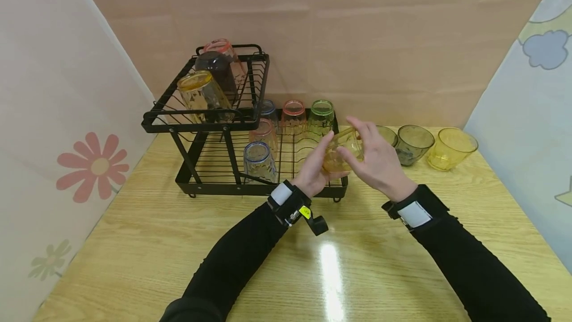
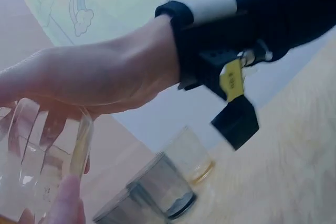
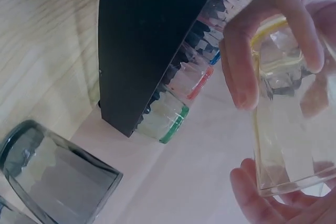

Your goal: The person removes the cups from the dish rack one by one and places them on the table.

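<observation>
Between both hands is a clear yellow drinking glass (image 1: 343,152), tilted and raised in front of the right end of the black rack. My left hand (image 1: 313,170) holds it from the left, thumb up its side and fingers passing beneath. From the right, my right hand (image 1: 380,160) has its fingers and thumb about the other end. Close up in the right wrist view, fingers from two hands lie on the glass (image 3: 294,135), at its thick base and near its rim. Part of the glass (image 2: 50,150) shows under the right hand in the left wrist view.
A two-tier black dish rack (image 1: 263,189) carries upturned glasses on both levels, including a yellow glass (image 1: 203,96) above and a green-rimmed glass (image 1: 321,116) below. To the right stand a smoky grey glass (image 1: 414,145), another partly hidden, and a yellow glass (image 1: 451,149).
</observation>
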A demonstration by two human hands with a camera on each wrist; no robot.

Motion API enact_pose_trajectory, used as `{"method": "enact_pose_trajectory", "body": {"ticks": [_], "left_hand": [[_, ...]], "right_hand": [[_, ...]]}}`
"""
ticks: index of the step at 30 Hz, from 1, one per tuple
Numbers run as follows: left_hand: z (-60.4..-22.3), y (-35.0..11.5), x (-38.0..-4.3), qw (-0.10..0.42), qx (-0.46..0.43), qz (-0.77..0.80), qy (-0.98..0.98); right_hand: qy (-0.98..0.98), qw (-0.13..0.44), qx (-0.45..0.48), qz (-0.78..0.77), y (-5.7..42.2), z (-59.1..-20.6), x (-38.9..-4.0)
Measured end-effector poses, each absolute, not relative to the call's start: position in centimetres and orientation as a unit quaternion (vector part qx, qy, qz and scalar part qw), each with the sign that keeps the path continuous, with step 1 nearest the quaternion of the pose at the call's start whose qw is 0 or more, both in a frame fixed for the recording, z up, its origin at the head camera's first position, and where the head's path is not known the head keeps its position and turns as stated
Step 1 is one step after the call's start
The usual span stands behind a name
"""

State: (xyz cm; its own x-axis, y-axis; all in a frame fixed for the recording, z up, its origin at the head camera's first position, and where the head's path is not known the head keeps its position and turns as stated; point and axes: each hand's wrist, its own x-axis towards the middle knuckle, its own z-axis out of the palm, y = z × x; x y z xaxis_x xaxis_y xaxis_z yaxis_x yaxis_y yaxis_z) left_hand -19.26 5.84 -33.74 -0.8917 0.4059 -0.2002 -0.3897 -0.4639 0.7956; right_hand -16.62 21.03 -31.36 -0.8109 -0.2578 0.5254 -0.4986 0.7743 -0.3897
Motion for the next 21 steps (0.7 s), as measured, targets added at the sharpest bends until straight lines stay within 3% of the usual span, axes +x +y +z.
{"method": "enact_pose_trajectory", "body": {"ticks": [12, 21], "left_hand": [[-33.9, 5.1, -19.6, 0.262, 0.044, 0.802, 0.535], [-33.6, 2.3, -20.3, 0.234, 0.074, 0.715, 0.654]], "right_hand": [[-0.913, 0.238, 0.223, 0.244, 21.9, -31.5, -16.6], [-0.926, 0.241, 0.225, 0.185, 24.2, -31.9, -16.0]]}}
